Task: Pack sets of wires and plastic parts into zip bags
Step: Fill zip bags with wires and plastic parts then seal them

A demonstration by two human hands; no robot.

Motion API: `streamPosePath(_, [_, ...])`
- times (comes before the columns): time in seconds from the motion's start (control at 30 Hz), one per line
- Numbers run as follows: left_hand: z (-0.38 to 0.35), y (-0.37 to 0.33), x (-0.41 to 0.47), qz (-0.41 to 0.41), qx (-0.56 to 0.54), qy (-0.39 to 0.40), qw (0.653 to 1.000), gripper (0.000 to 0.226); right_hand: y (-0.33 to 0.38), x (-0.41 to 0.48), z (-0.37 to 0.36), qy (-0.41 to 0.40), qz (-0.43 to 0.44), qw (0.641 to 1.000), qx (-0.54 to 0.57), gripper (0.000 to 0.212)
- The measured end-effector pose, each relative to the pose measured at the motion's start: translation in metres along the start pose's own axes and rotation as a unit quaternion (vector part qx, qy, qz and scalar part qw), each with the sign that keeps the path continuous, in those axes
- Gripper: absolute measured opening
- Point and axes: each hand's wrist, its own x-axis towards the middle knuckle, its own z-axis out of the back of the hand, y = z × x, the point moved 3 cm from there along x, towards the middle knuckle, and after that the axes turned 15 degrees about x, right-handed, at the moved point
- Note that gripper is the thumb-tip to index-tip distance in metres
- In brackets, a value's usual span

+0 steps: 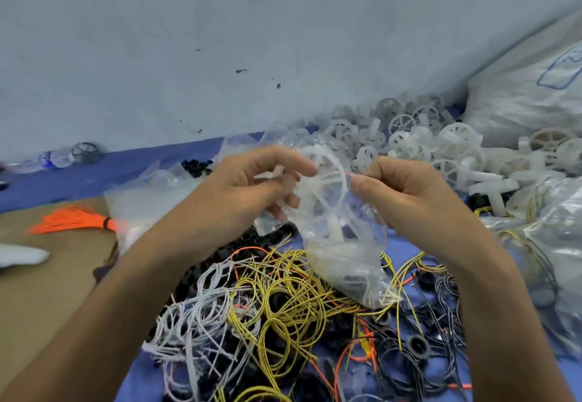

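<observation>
One clear, crinkled zip bag (343,263) is held at centre above a blue cloth (94,174), its mouth pinched on either side by the curled fingers of the left hand (252,181) and the right hand (406,184). One white, spoked plastic wheel (324,174) is lodged half inside. Looped yellow wires (283,301) and white wires (201,313) are tangled nearer; a heap (409,140) of like wheels, too many to count, is piled far right.

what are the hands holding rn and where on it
A clear zip bag, by its open top: the left hand grips the mouth's left side, the right hand pinches its right edge. A white plastic wheel sits in the mouth.
</observation>
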Motion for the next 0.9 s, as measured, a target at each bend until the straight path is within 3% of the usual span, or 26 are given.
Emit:
streamPosePath(0.13, [-0.027,0.002,0.003,0.072,0.169,0.133,0.974,0.031,0.005,-0.004,-0.004,0.002,0.009,1.0,-0.004,0.031])
streamPosePath(0.23, [-0.04,-0.008,0.007,0.045,0.17,0.166,0.97,0.045,0.005,-0.004,-0.006,0.009,0.011,1.0,-0.021,0.03])
streamPosePath(0.33, [-0.036,-0.013,0.01,0.022,0.111,0.135,0.984,0.048,0.005,-0.003,-0.005,0.008,0.012,1.0,-0.02,0.028])
streamPosePath(0.43, [-0.027,-0.001,0.007,0.018,0.169,0.025,0.985,0.043,0.005,-0.004,-0.002,0.01,0.016,1.0,-0.024,0.027])
streamPosePath(0.53, [-0.021,0.004,0.001,-0.022,0.35,-0.082,0.933,0.052,0.007,-0.004,0.001,0.011,0.023,0.999,-0.019,0.027])
streamPosePath(0.6, [-0.023,0.012,0.005,-0.038,0.477,-0.026,0.878,0.057,0.009,-0.005,0.003,0.015,0.026,0.999,-0.023,0.029])
streamPosePath(0.63, [-0.022,0.017,0.006,-0.034,0.499,0.01,0.866,0.05,0.01,-0.005,0.003,0.019,0.025,0.999,-0.029,0.028])
streamPosePath(0.7, [-0.013,0.02,0.009,-0.025,0.475,0.023,0.88,0.025,0.013,-0.007,0.004,0.025,0.022,0.998,-0.06,0.028])
streamPosePath(0.77, [-0.002,0.017,0.011,-0.043,0.436,-0.017,0.899,0.013,0.017,-0.011,0.008,0.018,0.019,0.994,-0.105,0.028])
streamPosePath(0.83, [0.008,0.014,0.012,-0.046,0.398,-0.042,0.915,0.016,0.023,-0.017,0.011,0.035,0.019,0.987,-0.158,0.03])
streamPosePath(0.9, [0.013,0.011,0.014,-0.036,0.361,-0.05,0.93,0.024,0.032,-0.027,0.01,0.108,0.019,0.971,-0.212,0.047])
